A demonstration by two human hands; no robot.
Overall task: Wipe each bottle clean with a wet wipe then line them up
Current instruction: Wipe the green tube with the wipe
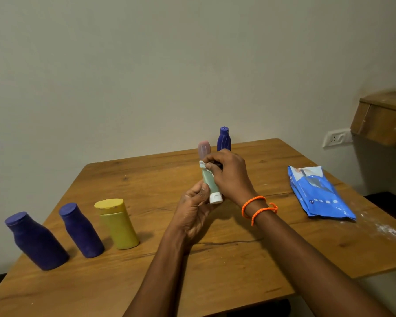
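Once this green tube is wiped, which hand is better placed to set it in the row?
Probably the left hand: it grips the green tube and is nearer the yellow bottle; the right hand holds the wipe.

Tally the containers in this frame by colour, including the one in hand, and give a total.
Purple bottles: 3
Yellow bottle: 1
Pink bottle: 1
Green tube with white cap, held in both hands: 1
Total: 6
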